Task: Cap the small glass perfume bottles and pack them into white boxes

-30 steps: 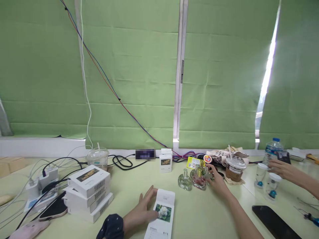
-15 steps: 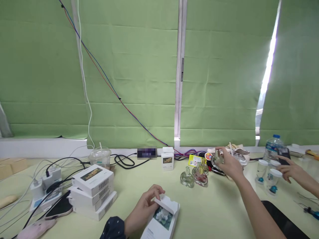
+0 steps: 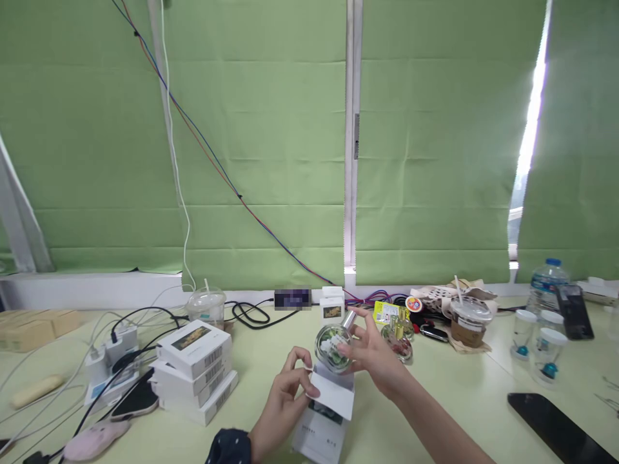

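Note:
In my right hand (image 3: 372, 351) is a round clear glass perfume bottle (image 3: 333, 348) with a silver neck and green and white matter inside, tilted above a white box. This box (image 3: 322, 438) carries a flower picture and stands with its top flap (image 3: 331, 393) up. My left hand (image 3: 290, 393) pinches the flap's edge at the box's upper left. Beyond my right hand, more perfume bottles (image 3: 399, 345), one with reddish contents, sit on the table, partly hidden by my fingers.
Stacked white boxes (image 3: 193, 367) stand at left beside a power strip with cables (image 3: 109, 367). A small white box (image 3: 333, 312) is at the back. Rightward are an iced drink cup (image 3: 469, 322), lidded clear jars (image 3: 549, 361), a water bottle (image 3: 549, 287) and a black phone (image 3: 561, 425).
My right hand has come from the bottles at the right to above the box, bringing a perfume bottle. The box flap is raised further. Another person's hand at far right has left view.

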`<state>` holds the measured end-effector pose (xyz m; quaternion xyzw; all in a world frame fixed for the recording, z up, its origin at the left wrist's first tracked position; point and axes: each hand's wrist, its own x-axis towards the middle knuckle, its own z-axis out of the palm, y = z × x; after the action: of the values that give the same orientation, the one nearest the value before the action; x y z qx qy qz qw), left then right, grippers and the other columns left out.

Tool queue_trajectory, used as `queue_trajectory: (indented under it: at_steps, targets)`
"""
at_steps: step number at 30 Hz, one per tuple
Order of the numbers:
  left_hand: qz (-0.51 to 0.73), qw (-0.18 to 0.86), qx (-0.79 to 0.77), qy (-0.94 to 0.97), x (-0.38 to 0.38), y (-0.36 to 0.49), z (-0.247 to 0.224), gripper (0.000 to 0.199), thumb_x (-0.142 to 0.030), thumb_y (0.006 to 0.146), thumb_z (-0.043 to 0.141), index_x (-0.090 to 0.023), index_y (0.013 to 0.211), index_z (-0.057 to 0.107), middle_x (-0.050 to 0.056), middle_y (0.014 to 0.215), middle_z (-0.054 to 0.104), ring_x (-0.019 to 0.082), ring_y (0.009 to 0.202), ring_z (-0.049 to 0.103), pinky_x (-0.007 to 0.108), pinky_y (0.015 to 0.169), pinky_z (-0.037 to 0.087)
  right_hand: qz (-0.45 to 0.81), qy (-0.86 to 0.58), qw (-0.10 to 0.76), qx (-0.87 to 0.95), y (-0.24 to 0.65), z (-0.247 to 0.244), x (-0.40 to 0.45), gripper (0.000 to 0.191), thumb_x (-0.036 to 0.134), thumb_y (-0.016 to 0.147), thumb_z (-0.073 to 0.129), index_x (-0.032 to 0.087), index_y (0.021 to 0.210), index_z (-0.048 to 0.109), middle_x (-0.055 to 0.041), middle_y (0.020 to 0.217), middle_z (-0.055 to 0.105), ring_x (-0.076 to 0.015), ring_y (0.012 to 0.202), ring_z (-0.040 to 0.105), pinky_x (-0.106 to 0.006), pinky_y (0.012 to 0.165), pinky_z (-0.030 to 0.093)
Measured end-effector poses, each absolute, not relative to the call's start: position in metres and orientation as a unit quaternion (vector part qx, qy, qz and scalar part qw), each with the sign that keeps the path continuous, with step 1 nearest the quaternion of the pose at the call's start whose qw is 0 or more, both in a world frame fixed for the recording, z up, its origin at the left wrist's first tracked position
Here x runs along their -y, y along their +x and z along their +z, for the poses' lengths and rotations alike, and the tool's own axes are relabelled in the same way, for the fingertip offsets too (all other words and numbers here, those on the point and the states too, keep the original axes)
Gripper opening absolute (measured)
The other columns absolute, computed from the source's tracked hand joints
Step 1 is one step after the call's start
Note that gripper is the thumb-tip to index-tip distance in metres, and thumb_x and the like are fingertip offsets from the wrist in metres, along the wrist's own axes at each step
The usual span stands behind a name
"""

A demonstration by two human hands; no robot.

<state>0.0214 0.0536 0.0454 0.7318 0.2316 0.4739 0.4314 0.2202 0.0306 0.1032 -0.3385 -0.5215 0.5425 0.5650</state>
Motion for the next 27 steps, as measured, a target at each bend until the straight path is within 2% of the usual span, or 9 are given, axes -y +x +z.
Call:
queue_trajectory:
  at_steps: [5, 7, 10, 12, 16, 18, 20, 23, 27]
  targets:
    - [0.5, 0.392, -0.254, 0.73, -0.053, 0.019, 0.037, 0.029, -0.032, 0.083, 0.061, -0.017, 0.059, 0.055, 0.003, 0.092, 0.036, 0.017, 0.081, 0.049, 0.025, 0.069, 0.042, 0.447, -0.374, 0.537, 0.61, 0.227, 0.101, -0.031, 0.067, 0.033, 0.067, 0.072, 0.031, 0.119, 0.029, -0.002, 0.098, 0.054, -0.0232, 0.092, 0.058, -0.026, 0.052, 0.049]
    - [0.502, 0.358, -0.266, 0.741, -0.052, 0.019, 0.032, 0.029, -0.034, 0.084, 0.059, -0.018, 0.061, 0.055, 0.003, 0.093, 0.037, 0.019, 0.082, 0.05, 0.028, 0.073, 0.044, 0.423, -0.381, 0.519, 0.638, 0.23, 0.1, -0.032, 0.062, 0.026, 0.068, 0.069, 0.029, 0.118, 0.032, -0.0009, 0.095, 0.054, -0.0219, 0.09, 0.058, -0.027, 0.057, 0.049]
    - [0.514, 0.288, -0.279, 0.758, -0.049, 0.023, 0.025, 0.018, -0.035, 0.085, 0.055, -0.022, 0.074, 0.059, 0.006, 0.1, 0.043, 0.024, 0.097, 0.049, 0.034, 0.087, 0.043, 0.378, -0.397, 0.501, 0.67, 0.231, 0.098, -0.032, 0.058, 0.016, 0.067, 0.066, 0.028, 0.117, 0.038, 0.0008, 0.09, 0.056, -0.0198, 0.087, 0.057, -0.03, 0.069, 0.047]
    - [0.553, 0.273, -0.282, 0.735, -0.045, 0.029, 0.021, 0.012, -0.035, 0.085, 0.057, -0.026, 0.092, 0.058, 0.008, 0.115, 0.043, 0.027, 0.114, 0.043, 0.035, 0.092, 0.042, 0.354, -0.408, 0.483, 0.689, 0.231, 0.098, -0.031, 0.057, 0.013, 0.067, 0.065, 0.028, 0.117, 0.041, 0.0007, 0.089, 0.057, -0.0196, 0.087, 0.057, -0.029, 0.069, 0.046]
    - [0.599, 0.315, -0.301, 0.673, -0.04, 0.039, 0.015, 0.059, -0.039, 0.072, 0.07, -0.033, 0.123, 0.04, 0.008, 0.144, 0.027, 0.03, 0.131, 0.031, 0.036, 0.094, 0.044, 0.321, -0.417, 0.448, 0.723, 0.231, 0.1, -0.025, 0.058, 0.011, 0.069, 0.062, 0.03, 0.119, 0.043, -0.0005, 0.093, 0.056, -0.0186, 0.085, 0.055, -0.025, 0.062, 0.043]
    - [0.582, 0.368, -0.307, 0.657, -0.041, 0.041, 0.012, 0.087, -0.036, 0.063, 0.078, -0.035, 0.134, 0.028, 0.009, 0.149, 0.024, 0.031, 0.129, 0.036, 0.038, 0.096, 0.044, 0.312, -0.412, 0.431, 0.739, 0.231, 0.102, -0.021, 0.059, 0.008, 0.068, 0.06, 0.031, 0.12, 0.043, -0.0013, 0.095, 0.055, -0.0184, 0.086, 0.055, -0.024, 0.061, 0.043]
    - [0.528, 0.464, -0.297, 0.646, -0.045, 0.04, 0.007, 0.1, -0.031, 0.056, 0.083, -0.032, 0.138, 0.026, 0.011, 0.146, 0.034, 0.031, 0.123, 0.046, 0.038, 0.096, 0.044, 0.298, -0.411, 0.415, 0.755, 0.231, 0.103, -0.018, 0.06, 0.006, 0.067, 0.059, 0.032, 0.119, 0.044, -0.0018, 0.098, 0.055, -0.0188, 0.089, 0.054, -0.023, 0.062, 0.043]
    - [0.413, 0.575, -0.292, 0.643, -0.05, 0.038, 0.002, 0.074, -0.029, 0.056, 0.084, -0.019, 0.123, 0.054, 0.013, 0.116, 0.064, 0.033, 0.107, 0.059, 0.04, 0.091, 0.047, 0.273, -0.422, 0.394, 0.769, 0.229, 0.102, -0.016, 0.061, 0.004, 0.065, 0.059, 0.031, 0.118, 0.045, -0.0015, 0.096, 0.057, -0.019, 0.089, 0.054, -0.024, 0.063, 0.042]
    - [0.423, 0.566, -0.321, 0.631, -0.049, 0.04, 0.005, 0.047, -0.025, 0.06, 0.082, -0.017, 0.104, 0.067, 0.007, 0.097, 0.073, 0.029, 0.094, 0.064, 0.036, 0.085, 0.049, 0.254, -0.427, 0.388, 0.776, 0.226, 0.096, -0.019, 0.06, 0.005, 0.065, 0.06, 0.03, 0.117, 0.046, -0.0005, 0.094, 0.057, -0.0181, 0.085, 0.055, -0.026, 0.067, 0.041]
